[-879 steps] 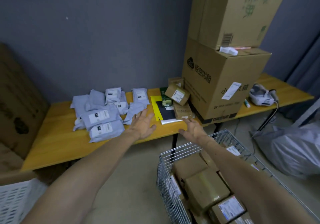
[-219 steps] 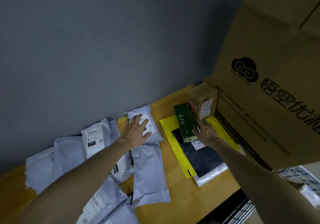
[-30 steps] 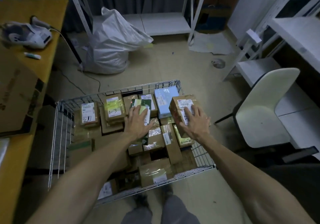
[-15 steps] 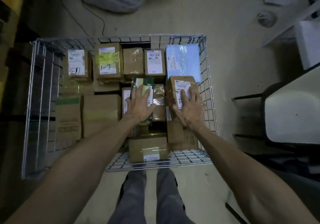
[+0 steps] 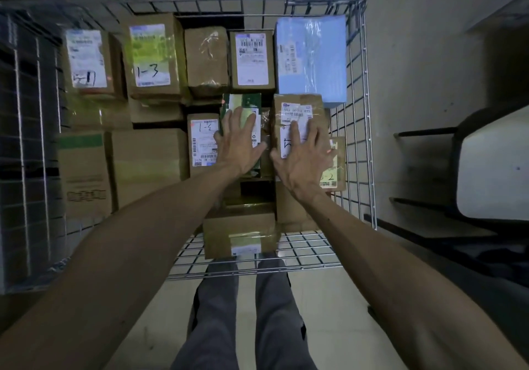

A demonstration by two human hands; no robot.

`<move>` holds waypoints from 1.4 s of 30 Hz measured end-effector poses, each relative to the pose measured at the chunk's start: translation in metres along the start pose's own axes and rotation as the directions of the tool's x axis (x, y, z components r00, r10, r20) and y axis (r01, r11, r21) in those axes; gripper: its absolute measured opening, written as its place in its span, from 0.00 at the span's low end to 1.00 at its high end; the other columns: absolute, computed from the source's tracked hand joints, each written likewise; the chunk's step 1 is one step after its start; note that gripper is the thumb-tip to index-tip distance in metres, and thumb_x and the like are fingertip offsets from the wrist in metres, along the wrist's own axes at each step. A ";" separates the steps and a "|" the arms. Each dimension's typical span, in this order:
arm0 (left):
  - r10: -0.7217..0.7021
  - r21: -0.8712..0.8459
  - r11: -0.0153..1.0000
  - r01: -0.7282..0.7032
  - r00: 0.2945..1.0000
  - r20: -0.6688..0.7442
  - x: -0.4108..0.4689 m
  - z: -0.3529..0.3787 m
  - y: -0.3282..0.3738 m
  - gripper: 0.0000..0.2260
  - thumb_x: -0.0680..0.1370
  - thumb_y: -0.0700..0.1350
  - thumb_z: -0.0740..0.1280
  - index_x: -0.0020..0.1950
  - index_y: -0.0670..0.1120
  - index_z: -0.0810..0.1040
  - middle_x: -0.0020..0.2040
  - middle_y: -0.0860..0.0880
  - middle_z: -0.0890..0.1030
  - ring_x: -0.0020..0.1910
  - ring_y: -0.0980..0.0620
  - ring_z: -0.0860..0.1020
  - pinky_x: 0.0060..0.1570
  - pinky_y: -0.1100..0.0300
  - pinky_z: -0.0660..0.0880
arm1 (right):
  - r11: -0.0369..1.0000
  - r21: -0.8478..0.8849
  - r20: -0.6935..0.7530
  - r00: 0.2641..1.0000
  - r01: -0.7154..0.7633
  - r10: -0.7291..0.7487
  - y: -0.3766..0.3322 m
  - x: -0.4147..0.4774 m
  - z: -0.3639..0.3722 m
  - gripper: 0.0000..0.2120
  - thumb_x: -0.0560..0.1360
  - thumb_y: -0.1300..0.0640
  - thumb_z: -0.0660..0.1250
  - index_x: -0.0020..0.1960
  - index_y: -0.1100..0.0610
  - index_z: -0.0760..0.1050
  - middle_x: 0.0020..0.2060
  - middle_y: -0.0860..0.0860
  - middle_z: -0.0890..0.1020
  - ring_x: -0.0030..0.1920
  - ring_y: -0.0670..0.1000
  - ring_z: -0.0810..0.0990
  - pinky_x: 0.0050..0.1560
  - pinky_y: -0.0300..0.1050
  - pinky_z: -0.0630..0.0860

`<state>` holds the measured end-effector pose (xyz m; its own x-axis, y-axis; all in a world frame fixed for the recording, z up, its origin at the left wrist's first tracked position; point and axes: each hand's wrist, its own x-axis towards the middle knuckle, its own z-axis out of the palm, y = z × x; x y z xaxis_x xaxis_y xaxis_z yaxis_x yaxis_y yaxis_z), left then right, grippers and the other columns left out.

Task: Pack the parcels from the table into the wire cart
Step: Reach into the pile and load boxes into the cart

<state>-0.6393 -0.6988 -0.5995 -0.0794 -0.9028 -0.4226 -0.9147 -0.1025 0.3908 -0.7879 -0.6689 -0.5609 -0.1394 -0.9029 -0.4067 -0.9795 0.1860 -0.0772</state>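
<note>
I look straight down into the wire cart (image 5: 369, 146), which is packed with several taped cardboard parcels. My left hand (image 5: 240, 143) lies flat on a green box (image 5: 243, 102) in the middle of the cart, fingers spread. Just to its right, my right hand (image 5: 305, 155) lies flat on a small brown parcel (image 5: 297, 106) with a white label. Both parcels sit on top of other boxes. A light blue parcel (image 5: 312, 58) fills the far right corner.
Brown boxes marked "1-3" (image 5: 151, 55) and others line the far row. A white chair (image 5: 492, 163) stands close to the cart's right side. My legs (image 5: 246, 312) stand at the cart's near edge on the bare floor.
The view has dropped lower and nearer over the cart. Both hands stay flat on the same two parcels, which have settled a little deeper among the boxes.
</note>
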 end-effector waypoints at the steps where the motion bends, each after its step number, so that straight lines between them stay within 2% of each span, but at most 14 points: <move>1: -0.005 -0.020 1.000 0.005 1.000 -0.009 0.001 -0.001 0.000 0.31 0.78 0.55 0.66 0.78 0.48 0.60 0.80 0.43 0.51 0.78 0.41 0.47 0.70 0.33 0.57 | 1.000 0.020 -0.005 1.000 -0.008 0.008 -0.002 0.000 0.000 0.37 0.77 0.33 0.55 0.80 0.49 0.52 0.79 0.55 0.53 0.77 0.59 0.50 0.69 0.70 0.56; 8: 0.030 -0.076 0.997 -0.031 1.000 -0.008 -0.006 0.006 -0.011 0.27 0.82 0.57 0.60 0.79 0.49 0.59 0.80 0.44 0.50 0.78 0.43 0.46 0.71 0.37 0.56 | 0.998 0.054 -0.050 0.998 -0.027 0.030 -0.012 -0.003 0.003 0.36 0.77 0.33 0.56 0.79 0.51 0.57 0.77 0.57 0.57 0.76 0.59 0.54 0.68 0.69 0.60; 11: 0.097 -0.081 0.992 -0.095 0.995 0.019 -0.009 0.012 -0.021 0.22 0.84 0.48 0.57 0.79 0.47 0.61 0.81 0.42 0.49 0.79 0.41 0.46 0.74 0.38 0.56 | 0.998 0.056 -0.048 0.999 0.002 0.001 -0.011 -0.008 0.007 0.36 0.78 0.33 0.54 0.79 0.52 0.55 0.78 0.58 0.54 0.77 0.60 0.52 0.69 0.71 0.58; 13: 0.153 -0.082 0.985 -0.153 0.988 -0.003 -0.010 0.015 -0.028 0.23 0.84 0.41 0.58 0.79 0.44 0.61 0.81 0.40 0.49 0.79 0.40 0.47 0.75 0.42 0.57 | 0.999 0.049 -0.023 1.000 0.014 -0.013 -0.012 -0.010 0.010 0.37 0.78 0.33 0.55 0.80 0.52 0.54 0.79 0.58 0.53 0.78 0.60 0.51 0.70 0.71 0.57; 17: 0.185 -0.102 0.977 -0.185 0.983 -0.013 -0.009 0.013 -0.037 0.24 0.83 0.41 0.61 0.79 0.43 0.62 0.80 0.40 0.50 0.79 0.42 0.49 0.75 0.50 0.54 | 0.998 0.064 -0.053 0.998 0.022 -0.019 -0.016 -0.009 0.011 0.37 0.76 0.35 0.59 0.79 0.52 0.57 0.78 0.58 0.55 0.77 0.61 0.53 0.67 0.73 0.60; 20: 0.220 -0.065 0.973 -0.221 0.975 -0.017 -0.009 0.008 -0.045 0.24 0.83 0.43 0.62 0.79 0.44 0.62 0.81 0.41 0.50 0.79 0.42 0.50 0.75 0.47 0.56 | 0.996 0.080 -0.033 0.999 0.035 -0.033 -0.016 -0.009 0.014 0.38 0.77 0.34 0.59 0.79 0.53 0.56 0.78 0.58 0.54 0.77 0.61 0.52 0.69 0.73 0.58; 23: 0.201 -0.035 0.979 -0.203 0.978 -0.045 -0.009 0.007 -0.050 0.23 0.83 0.41 0.61 0.78 0.43 0.63 0.80 0.40 0.51 0.79 0.39 0.50 0.76 0.44 0.57 | 0.995 0.079 0.025 0.997 0.067 -0.069 -0.019 -0.013 0.023 0.37 0.78 0.33 0.55 0.80 0.53 0.53 0.79 0.58 0.51 0.78 0.62 0.50 0.70 0.72 0.57; 26: 0.203 -0.045 0.978 -0.204 0.979 -0.022 -0.004 0.005 -0.054 0.25 0.82 0.42 0.64 0.78 0.43 0.62 0.81 0.40 0.49 0.79 0.39 0.48 0.77 0.45 0.52 | 0.991 -0.057 0.070 0.991 0.117 -0.113 -0.016 -0.011 0.030 0.37 0.79 0.32 0.51 0.80 0.53 0.50 0.80 0.59 0.49 0.78 0.63 0.49 0.70 0.71 0.61; 28: 0.238 -0.099 0.966 -0.240 0.971 -0.029 -0.002 0.007 -0.053 0.25 0.81 0.40 0.65 0.77 0.41 0.64 0.81 0.39 0.47 0.79 0.39 0.46 0.77 0.46 0.51 | 0.989 -0.074 0.084 0.989 0.125 -0.119 -0.010 -0.006 0.027 0.38 0.78 0.32 0.53 0.80 0.52 0.50 0.79 0.59 0.48 0.78 0.62 0.49 0.68 0.70 0.64; 31: 0.243 -0.146 0.958 -0.245 0.969 -0.033 -0.004 0.011 -0.049 0.24 0.80 0.39 0.67 0.75 0.39 0.67 0.80 0.38 0.47 0.79 0.38 0.45 0.77 0.45 0.51 | 0.994 0.006 0.088 0.990 0.108 -0.108 -0.006 -0.001 0.022 0.38 0.78 0.33 0.56 0.80 0.52 0.52 0.79 0.58 0.49 0.78 0.61 0.49 0.69 0.70 0.63; 36: 0.247 -0.165 0.958 -0.234 0.967 0.063 -0.005 0.003 -0.055 0.29 0.80 0.42 0.67 0.79 0.42 0.61 0.80 0.41 0.41 0.79 0.43 0.40 0.75 0.56 0.42 | 0.987 -0.078 0.114 0.984 0.144 -0.134 -0.005 -0.003 0.031 0.39 0.79 0.31 0.48 0.81 0.53 0.42 0.80 0.58 0.44 0.79 0.62 0.46 0.71 0.69 0.61; 39: 0.239 -0.141 0.966 -0.218 0.958 0.160 -0.005 -0.003 -0.055 0.34 0.79 0.43 0.69 0.80 0.44 0.56 0.80 0.42 0.38 0.79 0.44 0.38 0.74 0.55 0.41 | 0.985 -0.094 0.130 0.983 0.145 -0.132 -0.006 -0.003 0.035 0.40 0.79 0.31 0.45 0.81 0.53 0.39 0.80 0.59 0.42 0.79 0.62 0.45 0.72 0.69 0.59; 42: 0.227 -0.141 0.970 -0.200 0.950 0.213 -0.007 -0.014 -0.048 0.32 0.79 0.45 0.70 0.79 0.45 0.60 0.81 0.45 0.40 0.79 0.46 0.39 0.78 0.46 0.44 | 0.980 -0.109 0.204 0.969 0.164 -0.139 -0.007 -0.004 0.024 0.39 0.79 0.32 0.45 0.80 0.53 0.38 0.79 0.59 0.40 0.79 0.62 0.41 0.72 0.72 0.56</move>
<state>-0.5891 -0.6932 -0.6042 -0.3671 -0.7924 -0.4872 -0.8154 0.0220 0.5785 -0.7769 -0.6573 -0.5811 0.0311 -0.8218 -0.5689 -0.9990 -0.0076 -0.0435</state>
